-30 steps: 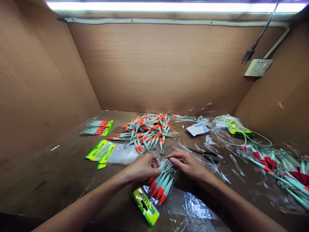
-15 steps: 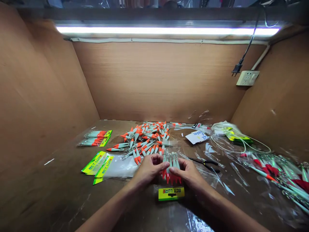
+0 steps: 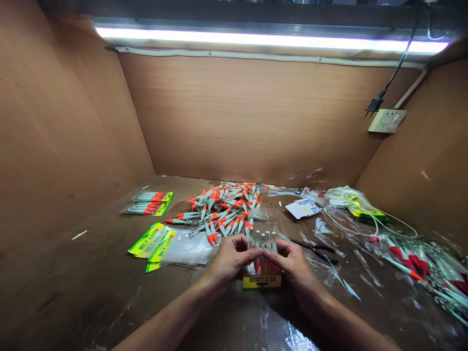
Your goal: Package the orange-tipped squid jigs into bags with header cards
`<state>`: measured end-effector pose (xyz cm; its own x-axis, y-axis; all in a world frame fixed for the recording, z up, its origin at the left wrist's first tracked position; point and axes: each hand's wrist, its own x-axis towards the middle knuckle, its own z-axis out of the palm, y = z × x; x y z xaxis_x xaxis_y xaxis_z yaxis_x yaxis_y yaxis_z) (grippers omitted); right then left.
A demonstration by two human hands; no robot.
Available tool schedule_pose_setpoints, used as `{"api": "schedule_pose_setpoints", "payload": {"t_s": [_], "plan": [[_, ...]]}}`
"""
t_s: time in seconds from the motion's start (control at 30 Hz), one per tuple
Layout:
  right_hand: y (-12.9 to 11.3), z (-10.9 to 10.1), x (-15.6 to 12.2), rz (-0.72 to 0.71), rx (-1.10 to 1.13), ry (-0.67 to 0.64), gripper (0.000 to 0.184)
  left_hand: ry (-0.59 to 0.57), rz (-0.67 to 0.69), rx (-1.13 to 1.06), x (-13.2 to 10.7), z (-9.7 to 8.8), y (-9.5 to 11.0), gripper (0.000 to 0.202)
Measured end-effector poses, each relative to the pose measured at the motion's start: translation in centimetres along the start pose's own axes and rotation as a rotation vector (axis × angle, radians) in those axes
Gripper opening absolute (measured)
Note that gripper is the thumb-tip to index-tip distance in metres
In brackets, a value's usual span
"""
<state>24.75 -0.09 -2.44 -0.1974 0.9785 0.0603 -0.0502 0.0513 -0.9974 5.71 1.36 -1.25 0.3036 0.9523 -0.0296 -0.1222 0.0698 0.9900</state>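
Note:
Both hands pinch one clear plastic bag of fishing lures near the front middle of the table. My left hand grips its left side with thumb and fingers. On the right side my right hand does the same, the two thumbs nearly touching. Inside the bag several pale lures with red-orange ends lie side by side, hook ends away from me. The bag's yellow-green header card hangs toward me, lettering upside down. Just beyond the hands spreads a loose pile of orange-and-pale lures.
Empty labelled bags lie left of my hands, with filled bags behind them. Black pliers rest to the right, near a handwritten white card. Red-and-pale lures are heaped at far right. A plug dangles above.
The bag has tipped, so its header card appears foreshortened and the hook ends stand more toward view. My thumbs have come closer together. The camera view has shifted slightly.

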Motion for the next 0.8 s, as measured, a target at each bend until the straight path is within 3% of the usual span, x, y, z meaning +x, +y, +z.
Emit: {"api": "schedule_pose_setpoints", "payload": {"t_s": [0.17,0.33,0.53,0.8], "plan": [[0.0,-0.1,0.0,0.006,-0.043,0.031,0.041,-0.086,-0.055,-0.085,-0.2,0.4,0.5,0.048],[-0.3,0.2,0.0,-0.004,0.01,0.019,0.036,-0.052,-0.006,0.028,-0.2,0.4,0.3,0.046],[-0.6,0.7,-0.2,-0.022,0.033,0.104,0.029,-0.01,0.068,-0.017,-0.2,1.1,-0.4,0.042],[-0.7,1.3,-0.4,0.021,0.117,0.099,0.036,-0.09,-0.007,-0.199,-0.3,1.3,-0.7,0.045]]}}
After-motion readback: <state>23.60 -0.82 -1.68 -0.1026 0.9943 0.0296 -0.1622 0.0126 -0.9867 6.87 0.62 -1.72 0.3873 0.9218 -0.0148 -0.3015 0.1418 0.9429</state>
